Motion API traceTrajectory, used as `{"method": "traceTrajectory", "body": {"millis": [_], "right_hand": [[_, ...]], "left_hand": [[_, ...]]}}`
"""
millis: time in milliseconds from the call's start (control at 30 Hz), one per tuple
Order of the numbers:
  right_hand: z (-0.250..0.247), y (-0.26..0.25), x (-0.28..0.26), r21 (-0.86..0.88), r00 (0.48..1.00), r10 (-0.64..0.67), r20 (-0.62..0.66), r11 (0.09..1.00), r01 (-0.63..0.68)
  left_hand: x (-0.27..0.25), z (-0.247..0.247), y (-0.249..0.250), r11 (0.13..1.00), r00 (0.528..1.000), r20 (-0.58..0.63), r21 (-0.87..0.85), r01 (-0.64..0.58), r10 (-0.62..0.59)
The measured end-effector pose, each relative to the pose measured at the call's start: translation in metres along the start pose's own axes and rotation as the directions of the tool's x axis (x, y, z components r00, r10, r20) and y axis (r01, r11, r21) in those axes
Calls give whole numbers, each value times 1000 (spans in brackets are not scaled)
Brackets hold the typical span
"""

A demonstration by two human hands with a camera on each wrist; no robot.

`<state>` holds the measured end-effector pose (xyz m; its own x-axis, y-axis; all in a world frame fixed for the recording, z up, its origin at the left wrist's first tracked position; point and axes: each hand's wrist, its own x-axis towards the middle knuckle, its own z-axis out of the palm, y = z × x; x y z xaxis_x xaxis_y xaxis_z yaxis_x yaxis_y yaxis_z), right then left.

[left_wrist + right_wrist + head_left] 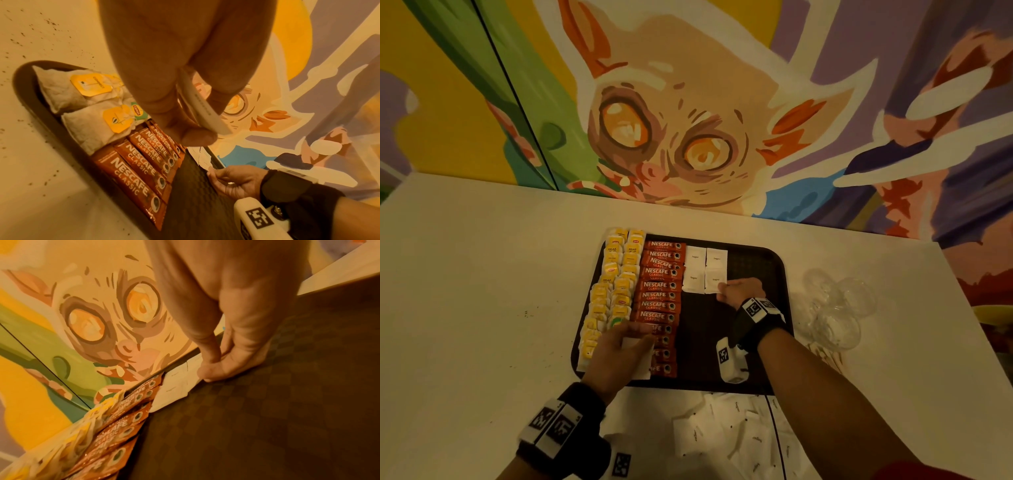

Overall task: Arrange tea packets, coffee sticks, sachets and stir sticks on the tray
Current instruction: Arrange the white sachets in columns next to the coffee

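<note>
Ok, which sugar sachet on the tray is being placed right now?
On the dark tray, right of the red coffee sticks, lies a two-by-two block of white sachets. It is the near-right sachet, the only one the right hand pinches.

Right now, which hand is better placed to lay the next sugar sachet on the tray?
Right. The right hand already rests at the sugar sachets, beside bare tray. The left hand hovers over the coffee sticks, holding spare sachets it could probably pass across.
</note>
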<state>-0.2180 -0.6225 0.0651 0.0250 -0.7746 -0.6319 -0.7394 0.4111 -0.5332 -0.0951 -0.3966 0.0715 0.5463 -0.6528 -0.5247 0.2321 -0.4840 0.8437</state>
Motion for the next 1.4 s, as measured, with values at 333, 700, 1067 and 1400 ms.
{"method": "traceTrajectory", "body": {"millis": [333, 700, 1067, 1400], "right_hand": [[2, -2, 2, -128, 1000, -14, 16, 992, 16], [21, 6, -14, 121, 992, -115, -50, 985, 120], [32, 14, -111, 283, 772, -337, 540, 936, 211], [39, 38, -121, 424, 796, -425, 431, 874, 237]], "left_hand": [[-1, -2, 1, 1000, 1000, 7, 18, 13, -13], [-13, 0, 28, 942, 996, 50, -322, 89, -77], [-24, 5, 42, 907, 997, 80, -419, 33, 1], [-30, -2, 31, 969, 991, 29, -213, -122, 132]]}}
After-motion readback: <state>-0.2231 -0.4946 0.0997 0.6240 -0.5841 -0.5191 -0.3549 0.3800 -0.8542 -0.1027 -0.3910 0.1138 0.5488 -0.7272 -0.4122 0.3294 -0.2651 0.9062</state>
